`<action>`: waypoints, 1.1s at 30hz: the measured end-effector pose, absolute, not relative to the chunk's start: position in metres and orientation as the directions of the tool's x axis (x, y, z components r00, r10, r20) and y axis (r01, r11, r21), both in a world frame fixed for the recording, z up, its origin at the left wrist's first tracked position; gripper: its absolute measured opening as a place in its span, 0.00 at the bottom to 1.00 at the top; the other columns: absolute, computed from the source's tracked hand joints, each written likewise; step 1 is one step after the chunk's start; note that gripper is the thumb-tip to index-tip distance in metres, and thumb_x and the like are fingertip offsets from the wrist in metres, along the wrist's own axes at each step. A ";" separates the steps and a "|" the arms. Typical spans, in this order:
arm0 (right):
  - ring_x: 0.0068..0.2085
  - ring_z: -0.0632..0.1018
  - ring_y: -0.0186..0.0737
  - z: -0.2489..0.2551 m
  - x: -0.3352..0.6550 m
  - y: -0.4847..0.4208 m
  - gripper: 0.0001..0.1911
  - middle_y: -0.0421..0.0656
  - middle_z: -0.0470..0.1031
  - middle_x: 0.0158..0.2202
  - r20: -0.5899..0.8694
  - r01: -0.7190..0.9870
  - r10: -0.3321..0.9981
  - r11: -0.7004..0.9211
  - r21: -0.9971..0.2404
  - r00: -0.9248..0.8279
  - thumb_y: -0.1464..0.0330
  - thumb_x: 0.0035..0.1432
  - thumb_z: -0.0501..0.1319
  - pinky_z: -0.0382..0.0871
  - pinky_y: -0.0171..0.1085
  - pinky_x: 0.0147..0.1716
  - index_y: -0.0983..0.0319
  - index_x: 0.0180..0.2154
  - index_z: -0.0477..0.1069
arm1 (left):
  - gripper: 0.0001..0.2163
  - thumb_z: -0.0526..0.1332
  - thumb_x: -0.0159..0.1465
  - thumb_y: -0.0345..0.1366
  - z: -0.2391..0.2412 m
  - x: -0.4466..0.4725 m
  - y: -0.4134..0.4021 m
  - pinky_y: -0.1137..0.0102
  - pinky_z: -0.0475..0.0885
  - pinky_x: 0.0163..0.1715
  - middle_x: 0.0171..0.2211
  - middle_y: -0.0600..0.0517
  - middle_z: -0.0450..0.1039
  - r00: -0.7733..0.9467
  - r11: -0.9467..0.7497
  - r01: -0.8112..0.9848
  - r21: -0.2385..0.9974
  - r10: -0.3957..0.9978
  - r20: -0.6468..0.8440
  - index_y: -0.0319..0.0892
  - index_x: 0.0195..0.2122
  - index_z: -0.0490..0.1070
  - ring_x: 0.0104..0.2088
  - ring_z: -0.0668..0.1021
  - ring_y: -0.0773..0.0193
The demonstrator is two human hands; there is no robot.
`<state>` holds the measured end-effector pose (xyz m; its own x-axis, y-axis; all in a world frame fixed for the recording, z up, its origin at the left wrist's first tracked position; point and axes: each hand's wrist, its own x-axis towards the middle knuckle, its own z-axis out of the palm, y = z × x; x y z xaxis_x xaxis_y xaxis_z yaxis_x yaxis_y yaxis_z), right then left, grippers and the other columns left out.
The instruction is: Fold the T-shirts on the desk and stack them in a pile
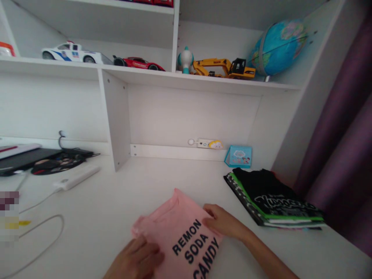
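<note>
A folded pink T-shirt with dark "REMON SODA CANDY" lettering lies on the white desk, its collar side away from me. My left hand is closed on its left edge, the fingers bent over the fabric and the tips partly hidden. At the opposite edge, my right hand pinches the cloth, thumb on top. The shirt's lower end runs out of the picture. Right of that hand sits a neat stack of folded clothes, with a black printed shirt on top and green, white and patterned layers below.
A blue desk calendar and a power strip are at the back. Cables and a white power bar lie left. The shelf above carries toy cars, a yellow excavator and a globe. A purple curtain hangs right.
</note>
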<state>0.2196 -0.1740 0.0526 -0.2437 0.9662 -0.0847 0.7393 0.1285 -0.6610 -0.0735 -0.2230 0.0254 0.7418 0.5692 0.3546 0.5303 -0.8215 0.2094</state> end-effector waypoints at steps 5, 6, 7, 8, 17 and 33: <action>0.29 0.74 0.36 0.067 0.246 -0.174 0.05 0.39 0.72 0.27 0.078 0.590 0.979 0.177 -0.788 -0.190 0.67 0.51 0.51 0.62 0.29 0.23 0.61 0.30 0.62 | 0.15 0.44 0.62 0.29 0.072 -0.047 -0.204 0.74 0.68 0.29 0.34 0.52 0.73 0.592 -0.611 0.645 0.458 0.779 0.206 0.47 0.38 0.69 0.29 0.75 0.66; 0.29 0.74 0.36 0.069 0.255 -0.172 0.06 0.39 0.73 0.27 0.087 0.579 0.981 0.174 -0.796 -0.174 0.66 0.51 0.52 0.62 0.30 0.23 0.61 0.30 0.62 | 0.15 0.44 0.62 0.29 0.077 -0.038 -0.201 0.74 0.68 0.30 0.33 0.52 0.73 0.601 -0.609 0.633 0.478 0.776 0.193 0.46 0.38 0.69 0.29 0.75 0.66; 0.29 0.74 0.36 0.071 0.264 -0.171 0.06 0.40 0.73 0.27 0.090 0.577 0.983 0.166 -0.799 -0.158 0.65 0.51 0.52 0.63 0.30 0.23 0.61 0.30 0.62 | 0.14 0.45 0.62 0.29 0.080 -0.028 -0.199 0.74 0.68 0.31 0.34 0.51 0.73 0.624 -0.626 0.614 0.480 0.758 0.191 0.45 0.39 0.69 0.31 0.75 0.66; 0.29 0.74 0.37 0.071 0.273 -0.170 0.07 0.40 0.73 0.28 0.084 0.583 0.986 0.152 -0.798 -0.141 0.65 0.51 0.52 0.63 0.30 0.23 0.61 0.30 0.63 | 0.14 0.47 0.61 0.29 0.082 -0.018 -0.199 0.73 0.68 0.34 0.36 0.51 0.73 0.661 -0.658 0.589 0.469 0.726 0.190 0.45 0.41 0.69 0.33 0.75 0.65; 0.31 0.76 0.42 0.028 0.319 -0.195 0.14 0.46 0.76 0.31 -0.046 0.616 0.998 -0.016 -0.787 -0.033 0.62 0.51 0.52 0.66 0.34 0.25 0.66 0.33 0.67 | 0.21 0.58 0.55 0.35 0.051 0.030 -0.233 0.62 0.72 0.38 0.50 0.46 0.67 0.839 -0.817 0.524 0.242 0.544 0.020 0.48 0.52 0.61 0.44 0.73 0.52; 0.39 0.74 0.46 0.075 0.330 -0.176 0.19 0.46 0.75 0.39 0.344 0.555 0.927 0.366 -0.747 -0.149 0.60 0.53 0.53 0.68 0.40 0.38 0.65 0.41 0.72 | 0.16 0.45 0.66 0.39 0.078 0.041 -0.204 0.69 0.63 0.52 0.53 0.48 0.65 0.721 -0.756 0.416 0.505 0.612 0.323 0.44 0.48 0.68 0.54 0.67 0.63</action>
<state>0.3296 -0.1763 0.0750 -0.1489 0.9271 0.3441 0.5550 0.3664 -0.7468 0.0410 -0.2039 0.0785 0.7215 0.6124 0.3232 0.4160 -0.7565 0.5047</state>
